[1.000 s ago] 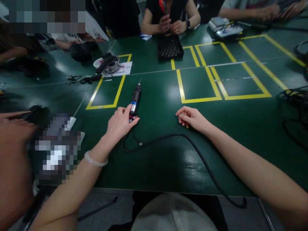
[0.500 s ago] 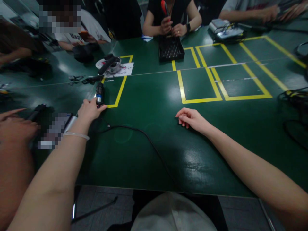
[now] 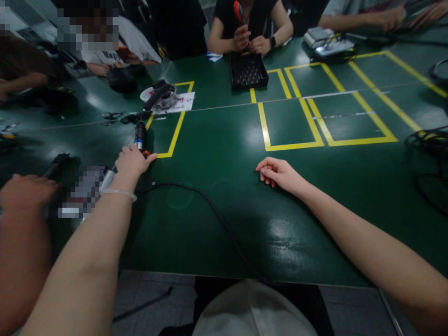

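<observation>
My left hand (image 3: 132, 161) is at the left, closed around the near end of a black cylindrical tool (image 3: 140, 135) with a blue and silver band. The tool's far end points away from me, beside a yellow tape outline (image 3: 177, 133). A bit of orange shows by my fingers. My right hand (image 3: 275, 171) rests on the green table (image 3: 224, 210) right of the middle, fingers loosely curled with nothing seen in them. A black cable (image 3: 219, 212) runs from near my left wrist to the table's front edge.
A black tray (image 3: 248, 72) stands at the far side before a person holding a red-handled tool (image 3: 239, 13). A tape roll (image 3: 164, 97) lies on paper at the back left. Another person's hand (image 3: 30, 190) is at the left. Cables (image 3: 432, 140) lie at the right edge.
My left hand has shifted slightly, and the black tool has tilted and moved a little left. The neighbouring person's hand at the left has moved lower. My right hand has stayed in place.
</observation>
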Demonstrator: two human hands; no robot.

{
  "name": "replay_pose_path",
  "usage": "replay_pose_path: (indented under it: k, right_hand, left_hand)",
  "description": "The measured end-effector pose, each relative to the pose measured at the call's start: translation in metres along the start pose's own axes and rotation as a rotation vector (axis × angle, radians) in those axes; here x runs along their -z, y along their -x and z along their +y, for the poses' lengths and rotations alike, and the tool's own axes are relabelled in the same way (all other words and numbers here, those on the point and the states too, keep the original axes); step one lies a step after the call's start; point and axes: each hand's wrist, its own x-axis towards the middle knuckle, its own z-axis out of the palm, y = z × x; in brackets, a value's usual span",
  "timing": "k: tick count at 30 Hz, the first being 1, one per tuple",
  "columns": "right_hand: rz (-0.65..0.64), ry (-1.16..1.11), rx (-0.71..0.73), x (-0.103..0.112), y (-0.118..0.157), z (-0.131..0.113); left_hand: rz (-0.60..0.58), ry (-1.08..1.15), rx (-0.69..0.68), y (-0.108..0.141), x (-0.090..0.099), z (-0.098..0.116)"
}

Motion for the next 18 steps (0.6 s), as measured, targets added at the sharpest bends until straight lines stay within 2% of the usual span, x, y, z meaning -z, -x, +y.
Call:
replay_pose_path:
  k: [10,14,18]
  right_hand:
    - [0.020,0.024,0.002,-0.002,0.000,0.001]
    - [0.026,0.035,0.006,-0.003,0.000,0.002]
    - [0.031,0.056,0.010,-0.004,-0.001,0.002]
  left_hand:
    - [0.053,0.009,0.006,0.020,0.010,0.016]
    - [0.028,0.024,-0.015,0.041,0.014,0.035]
    - [0.027,0.036,-0.080,0.073,0.016,0.064]
